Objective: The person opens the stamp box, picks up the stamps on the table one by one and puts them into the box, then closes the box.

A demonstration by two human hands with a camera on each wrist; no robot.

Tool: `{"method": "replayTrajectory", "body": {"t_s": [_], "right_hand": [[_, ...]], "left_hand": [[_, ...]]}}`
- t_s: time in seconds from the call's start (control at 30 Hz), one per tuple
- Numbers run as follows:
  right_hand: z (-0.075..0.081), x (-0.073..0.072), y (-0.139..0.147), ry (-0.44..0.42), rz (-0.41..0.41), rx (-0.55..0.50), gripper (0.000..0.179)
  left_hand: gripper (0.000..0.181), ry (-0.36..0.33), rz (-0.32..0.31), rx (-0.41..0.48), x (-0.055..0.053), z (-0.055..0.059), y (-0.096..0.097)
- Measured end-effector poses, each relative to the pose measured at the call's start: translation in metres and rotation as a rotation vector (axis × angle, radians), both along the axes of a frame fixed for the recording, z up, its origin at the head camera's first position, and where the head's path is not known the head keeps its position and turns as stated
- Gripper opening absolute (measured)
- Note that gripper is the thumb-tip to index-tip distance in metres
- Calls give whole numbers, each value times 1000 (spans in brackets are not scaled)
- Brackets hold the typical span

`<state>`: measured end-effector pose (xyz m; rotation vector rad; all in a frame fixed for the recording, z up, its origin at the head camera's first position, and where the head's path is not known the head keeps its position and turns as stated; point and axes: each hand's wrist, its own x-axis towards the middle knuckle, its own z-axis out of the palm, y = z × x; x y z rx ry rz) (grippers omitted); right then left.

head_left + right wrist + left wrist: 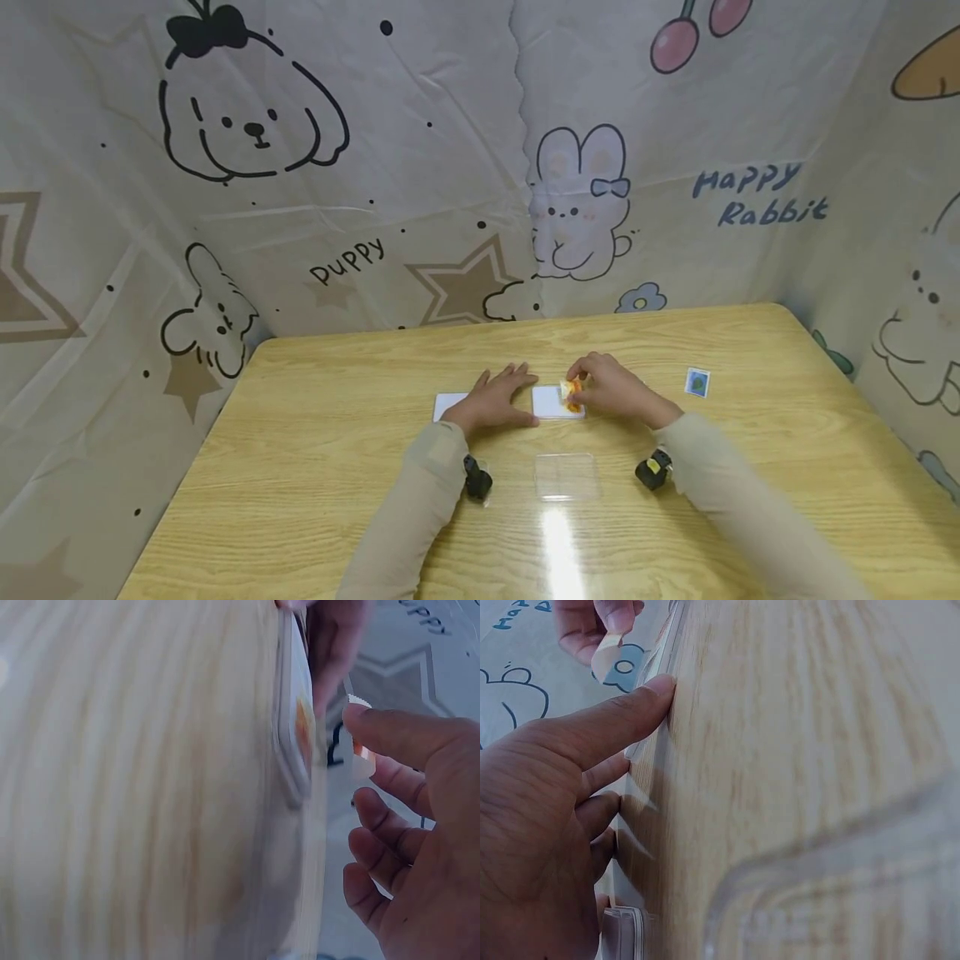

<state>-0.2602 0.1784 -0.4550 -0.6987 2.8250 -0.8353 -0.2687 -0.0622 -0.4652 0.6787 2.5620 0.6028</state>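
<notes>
My right hand (615,387) pinches a small stamp (360,754) between thumb and index finger. The stamp has a toothed edge and shows white and orange. It is held just over the right end of a flat clear case (549,403) with a white inside, and an orange patch shows on that surface in the right wrist view. My left hand (495,397) lies spread on the left side, its thumb (641,705) at the case's near edge. A second white-filled case (448,406) is partly hidden under the left hand.
A clear plastic lid (567,477) lies nearer on the wooden table (315,483). Another clear piece (486,498) shows beside the left wrist camera (477,481). A blue and green stamp (697,382) lies to the right. Printed cloth (420,192) hangs behind the table.
</notes>
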Motion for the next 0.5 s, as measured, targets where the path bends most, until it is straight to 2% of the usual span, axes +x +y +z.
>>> {"method": "replayTrajectory", "body": {"t_s": [0.27, 0.5], "right_hand": [[-3, 4, -21, 55, 53, 37, 27], [-8, 6, -29, 84, 48, 55, 27]], "left_hand": [[78, 0, 0, 7, -1, -1, 0], [79, 1, 0, 4, -1, -1, 0]]}}
